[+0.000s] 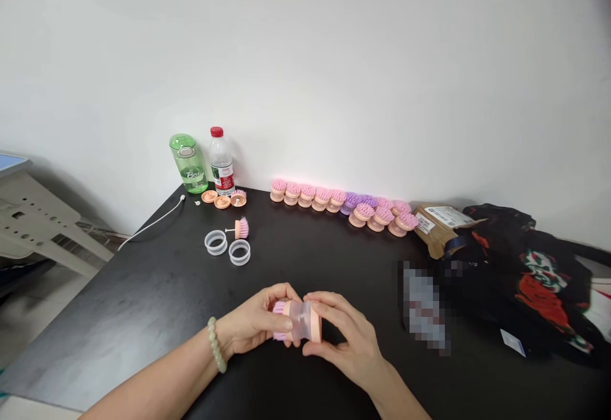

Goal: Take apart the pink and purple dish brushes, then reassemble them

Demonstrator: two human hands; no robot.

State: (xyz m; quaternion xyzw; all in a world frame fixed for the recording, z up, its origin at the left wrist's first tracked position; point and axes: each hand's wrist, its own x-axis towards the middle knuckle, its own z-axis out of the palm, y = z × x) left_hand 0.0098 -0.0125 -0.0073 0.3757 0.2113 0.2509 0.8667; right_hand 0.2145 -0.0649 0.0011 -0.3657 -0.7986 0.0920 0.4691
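Near the front middle of the black table, a pink-bristled brush [300, 320] with a translucent middle ring and a peach end piece lies sideways between both hands. My left hand [260, 321] is closed round its bristle end, thumb on the translucent ring. The fingers and thumb of my right hand [346, 337] grip the peach end piece on the right. Farther back on the left lie two translucent rings [216, 242] and a loose pink brush head [242, 228] with a white stem. Behind them are peach discs [222, 202] and another brush head [238, 198].
A row of pink and purple brushes [321, 199] stands along the wall. A green bottle [191, 165] and a red-capped bottle [222, 165] stand at the back left, near a white cable [153, 224]. On the right are a cardboard box [436, 226] and a black patterned bag [525, 286].
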